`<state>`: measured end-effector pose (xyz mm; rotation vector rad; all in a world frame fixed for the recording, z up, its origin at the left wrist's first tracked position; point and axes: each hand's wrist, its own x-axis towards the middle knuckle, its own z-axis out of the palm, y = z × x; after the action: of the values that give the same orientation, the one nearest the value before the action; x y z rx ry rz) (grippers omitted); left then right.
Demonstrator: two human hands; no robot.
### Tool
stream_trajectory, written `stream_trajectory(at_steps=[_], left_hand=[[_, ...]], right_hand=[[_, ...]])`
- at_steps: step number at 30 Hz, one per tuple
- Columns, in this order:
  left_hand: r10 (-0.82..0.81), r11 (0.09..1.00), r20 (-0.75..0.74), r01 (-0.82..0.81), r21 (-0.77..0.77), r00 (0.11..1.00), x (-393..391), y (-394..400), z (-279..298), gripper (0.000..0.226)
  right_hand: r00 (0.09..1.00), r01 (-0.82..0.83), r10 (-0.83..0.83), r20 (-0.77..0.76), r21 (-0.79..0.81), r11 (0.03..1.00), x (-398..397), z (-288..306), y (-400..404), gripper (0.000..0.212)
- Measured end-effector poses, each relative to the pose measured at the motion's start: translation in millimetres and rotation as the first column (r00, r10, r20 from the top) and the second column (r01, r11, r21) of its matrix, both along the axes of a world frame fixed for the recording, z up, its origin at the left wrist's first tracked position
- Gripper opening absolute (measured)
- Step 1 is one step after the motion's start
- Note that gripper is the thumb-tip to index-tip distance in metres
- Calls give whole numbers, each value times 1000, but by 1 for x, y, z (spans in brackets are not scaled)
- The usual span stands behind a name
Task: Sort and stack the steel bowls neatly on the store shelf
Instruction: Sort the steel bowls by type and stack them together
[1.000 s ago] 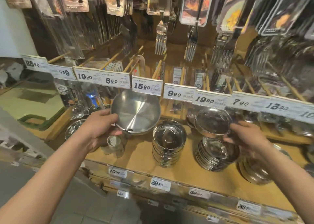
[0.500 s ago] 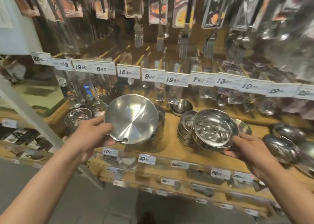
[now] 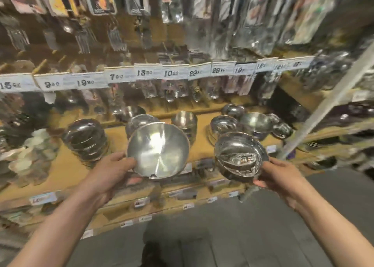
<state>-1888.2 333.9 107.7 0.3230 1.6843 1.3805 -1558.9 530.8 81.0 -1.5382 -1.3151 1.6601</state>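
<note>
Left hand (image 3: 110,172) gripping wide bowl (image 3: 158,150), right hand (image 3: 280,178) gripping mirrored bowl (image 3: 239,157) (blurred)

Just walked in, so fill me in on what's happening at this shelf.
A person is sorting steel bowls in a store aisle. The left hand grips a wide, brushed steel bowl by its rim, and the right hand holds a shinier bowl. Both are held in the air in front of the wooden shelf, where several bowl stacks stand under a row of price tags. The picture is blurred.
</note>
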Motion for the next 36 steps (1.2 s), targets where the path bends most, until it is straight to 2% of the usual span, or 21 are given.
stream_trajectory(at_steps=[5, 11, 15, 19, 25, 31, 36], left_hand=[[-51, 999, 37, 52, -14, 998, 16, 42, -12, 25], [-111, 994, -1, 111, -10, 994, 12, 101, -23, 27], [-108, 994, -5, 108, 1, 994, 5, 144, -27, 26], [-93, 995, 11, 93, -23, 996, 3, 185, -30, 41], [-93, 993, 10, 93, -69, 996, 11, 228, -29, 33], [25, 996, -7, -26, -89, 1000, 24, 248, -28, 34], [149, 987, 13, -148, -70, 989, 63, 272, -30, 24]], right_hand=[[998, 52, -53, -20, -27, 998, 25, -1, 16, 19], [990, 108, -116, -77, -94, 990, 36, -2, 60, 15], [993, 88, -95, -73, -87, 992, 38, -3, 101, 9], [994, 94, -98, -56, -79, 992, 39, -7, 140, 14], [991, 117, -124, -57, -105, 988, 40, -18, 183, 10], [995, 68, -78, -68, -143, 987, 53, -23, 253, 14], [999, -32, 32, 8, -22, 999, 55, -25, 331, 14]])
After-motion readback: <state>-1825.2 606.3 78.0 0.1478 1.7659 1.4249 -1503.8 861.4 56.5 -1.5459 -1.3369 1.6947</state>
